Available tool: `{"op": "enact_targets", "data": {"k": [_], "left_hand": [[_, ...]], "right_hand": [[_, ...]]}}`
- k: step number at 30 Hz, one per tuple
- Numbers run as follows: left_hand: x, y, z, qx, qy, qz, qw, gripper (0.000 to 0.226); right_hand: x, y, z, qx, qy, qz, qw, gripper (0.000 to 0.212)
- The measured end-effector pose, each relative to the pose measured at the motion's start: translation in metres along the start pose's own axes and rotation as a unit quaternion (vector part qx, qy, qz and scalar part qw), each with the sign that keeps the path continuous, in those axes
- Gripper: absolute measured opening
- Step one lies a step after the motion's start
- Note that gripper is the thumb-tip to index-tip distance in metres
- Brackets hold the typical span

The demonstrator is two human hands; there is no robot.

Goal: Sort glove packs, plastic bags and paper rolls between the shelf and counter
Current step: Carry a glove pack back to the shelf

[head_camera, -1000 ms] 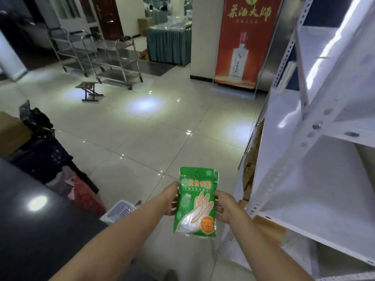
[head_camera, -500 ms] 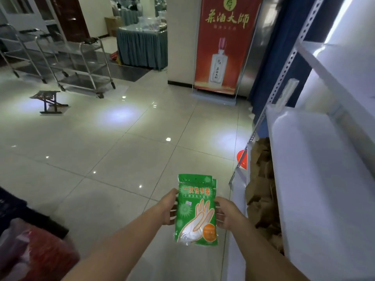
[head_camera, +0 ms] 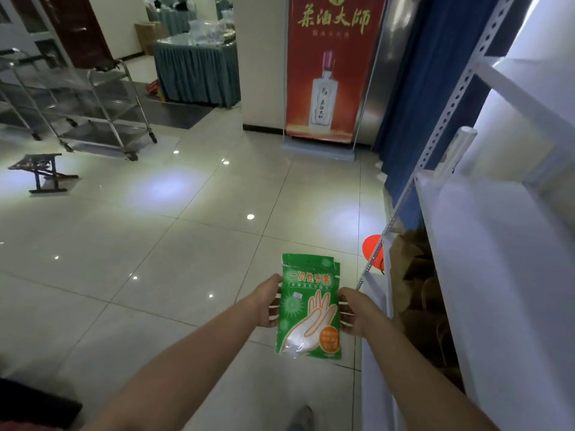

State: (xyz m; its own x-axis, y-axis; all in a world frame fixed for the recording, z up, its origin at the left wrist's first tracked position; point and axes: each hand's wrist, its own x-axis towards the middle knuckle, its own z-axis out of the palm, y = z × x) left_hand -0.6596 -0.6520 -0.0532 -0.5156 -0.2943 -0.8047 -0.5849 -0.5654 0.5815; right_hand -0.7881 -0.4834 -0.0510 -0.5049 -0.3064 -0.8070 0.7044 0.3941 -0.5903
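The green glove pack point(head_camera: 308, 306) hangs upright over the floor tiles point(head_camera: 186, 259), just left of the white shelf point(head_camera: 497, 275); the left hand point(head_camera: 267, 306) pinches its left edge and the right hand point(head_camera: 354, 312) its right edge, fingers curled round the film and holding nothing else; a second pack point(head_camera: 337, 267) seems to peek out behind it. The likely trouble is that glossy film gripped only at the edges slips, or the rear pack drops out unnoticed; on a swing to the right, a corner may also catch the perforated upright point(head_camera: 434, 141). A clear roll point(head_camera: 455, 152) stands at the shelf board's far end; brown paper bags point(head_camera: 417, 293) crowd the tier below; an orange object point(head_camera: 371, 244) lies by the shelf's foot; a red banner point(head_camera: 326, 66) and steel trolleys point(head_camera: 93, 104) stand well apart.
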Motion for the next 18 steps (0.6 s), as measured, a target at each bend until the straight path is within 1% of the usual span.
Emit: {"op": "enact_targets", "data": {"k": [4, 8, 14, 18], "left_hand": [[0.023, 0.064, 0.031, 0.033, -0.005, 0.003, 0.999, 0.033], [0.053, 0.126, 0.073, 0.085, -0.029, 0.037, 0.995, 0.035], [0.072, 0.190, 0.156, 0.150, -0.088, 0.068, 0.982, 0.032], [0.083, 0.216, 0.214, 0.207, -0.135, 0.064, 0.967, 0.031]], "right_hand": [[0.017, -0.051, -0.018, 0.050, 0.000, -0.008, 0.999, 0.012], [0.033, -0.098, -0.048, 0.100, 0.003, -0.051, 0.994, 0.013], [0.035, -0.146, -0.103, 0.186, 0.067, -0.104, 0.975, 0.019], [0.021, -0.158, -0.143, 0.243, 0.134, -0.136, 0.951, 0.015]]}}
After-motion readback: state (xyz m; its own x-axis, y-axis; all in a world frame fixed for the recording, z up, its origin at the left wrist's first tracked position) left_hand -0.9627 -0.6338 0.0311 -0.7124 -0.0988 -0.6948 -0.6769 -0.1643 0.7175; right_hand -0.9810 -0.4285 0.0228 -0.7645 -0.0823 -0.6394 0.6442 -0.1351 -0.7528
